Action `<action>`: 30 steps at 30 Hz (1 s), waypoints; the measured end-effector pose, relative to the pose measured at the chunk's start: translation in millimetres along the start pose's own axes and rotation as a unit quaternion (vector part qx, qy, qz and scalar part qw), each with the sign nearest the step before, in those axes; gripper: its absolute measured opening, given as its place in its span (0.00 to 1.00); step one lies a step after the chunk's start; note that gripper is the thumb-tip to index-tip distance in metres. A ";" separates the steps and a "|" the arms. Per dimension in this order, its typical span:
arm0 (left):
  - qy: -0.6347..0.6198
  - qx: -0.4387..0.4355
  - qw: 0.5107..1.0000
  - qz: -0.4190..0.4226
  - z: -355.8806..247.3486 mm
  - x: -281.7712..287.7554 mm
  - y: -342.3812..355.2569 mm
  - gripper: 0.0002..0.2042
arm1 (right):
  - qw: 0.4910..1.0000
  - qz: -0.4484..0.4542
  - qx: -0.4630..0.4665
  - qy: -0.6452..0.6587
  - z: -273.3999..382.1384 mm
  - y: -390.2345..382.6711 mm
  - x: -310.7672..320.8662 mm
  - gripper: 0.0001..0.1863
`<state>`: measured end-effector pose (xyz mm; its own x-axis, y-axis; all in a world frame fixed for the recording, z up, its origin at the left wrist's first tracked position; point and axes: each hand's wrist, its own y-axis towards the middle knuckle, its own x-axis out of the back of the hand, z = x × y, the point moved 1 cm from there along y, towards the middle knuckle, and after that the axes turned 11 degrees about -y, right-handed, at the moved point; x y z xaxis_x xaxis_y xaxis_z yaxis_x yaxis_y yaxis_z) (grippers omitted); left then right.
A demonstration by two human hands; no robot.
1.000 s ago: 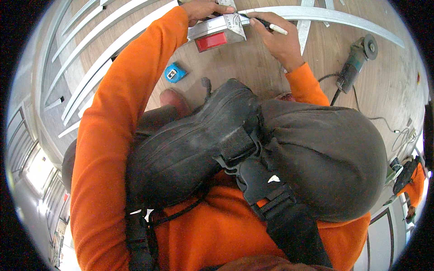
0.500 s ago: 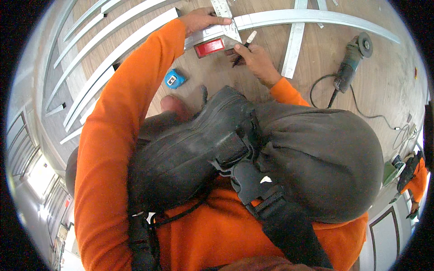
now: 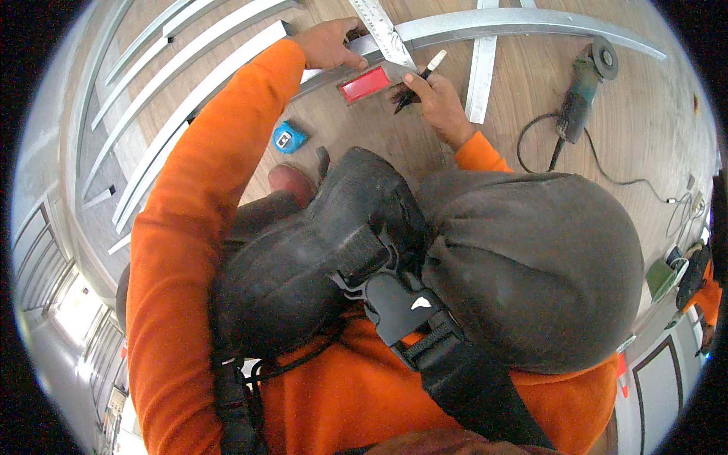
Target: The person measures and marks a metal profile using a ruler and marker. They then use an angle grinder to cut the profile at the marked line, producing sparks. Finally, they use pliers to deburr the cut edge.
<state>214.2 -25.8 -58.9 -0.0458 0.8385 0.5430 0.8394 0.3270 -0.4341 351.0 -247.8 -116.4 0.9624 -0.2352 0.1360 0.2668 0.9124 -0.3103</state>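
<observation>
A long galvanized metal channel [image 3: 455,27] runs across the floor in front of me. My left hand [image 3: 327,45] is closed around its left part, thumb on the near side and fingers over the far side. Against the channel sits a square with a silver ruler blade [image 3: 383,32] laid slanting across it and a red-faced stock [image 3: 365,85] on the near side. My right hand [image 3: 440,105] grips a dark marker [image 3: 425,72], its whitish end pointing up and away. The right thumb is at the square's corner; the remaining fingers are partly hidden.
A blue tape measure [image 3: 289,137] lies by my left forearm. At the right an angle grinder [image 3: 582,95] rests on the floor, its cord trailing toward cables. Several metal channels [image 3: 163,102] lie at the left, and a crosswise one [image 3: 481,80] passes under the long channel.
My left thumb has come off the ruler blade onto the channel. The square has tilted and shifted slightly right. My right hand, still holding the marker, has moved slightly right.
</observation>
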 end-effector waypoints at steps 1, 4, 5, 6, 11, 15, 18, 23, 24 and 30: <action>-0.071 -0.002 0.997 0.012 11.7 2.6 2.9 0.36 | 1.000 0.002 0.004 -0.025 4.0 -0.7 0.7 0.27; -0.211 0.080 0.974 0.025 -2.3 -0.5 9.5 0.35 | 0.998 0.040 -0.036 -0.023 -4.0 1.2 5.5 0.20; -0.244 0.123 0.962 0.027 -18.9 -1.4 10.1 0.34 | 0.999 0.006 -0.039 -0.031 -8.5 1.6 7.1 0.23; -0.229 0.119 0.965 0.031 -26.8 -1.5 7.6 0.34 | 0.998 -0.024 -0.039 -0.036 -12.0 2.5 3.6 0.26; -0.184 0.075 0.980 0.001 -14.4 -14.9 10.7 0.34 | 0.998 -0.040 -0.053 0.007 -34.7 -0.8 -6.5 0.30; -0.194 0.136 0.971 -0.023 -8.9 -21.1 20.8 0.34 | 0.996 -0.053 -0.058 0.053 -15.7 -8.4 -7.4 0.28; -0.165 0.140 0.976 -0.037 -10.4 -20.9 32.4 0.37 | 0.992 -0.081 -0.067 0.066 -32.7 0.1 -7.1 0.26; -0.290 0.116 0.947 -0.082 5.5 -28.4 35.6 0.30 | 0.991 0.005 -0.085 0.099 2.5 1.7 -2.3 0.22; -0.321 0.111 0.938 -0.071 2.9 -27.9 36.3 0.30 | 0.994 -0.001 -0.079 0.074 -3.1 5.0 -2.4 0.22; -0.364 0.160 0.914 -0.085 -12.2 -20.1 38.6 0.11 | 0.991 -0.093 -0.091 -0.036 17.3 -3.6 1.8 0.27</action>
<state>254.1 -35.4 -77.8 -0.6065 0.7934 0.0518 0.5904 0.4931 -0.6389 350.8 -245.8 -98.8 0.8917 -0.3623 0.2712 0.4495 0.7788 -0.4375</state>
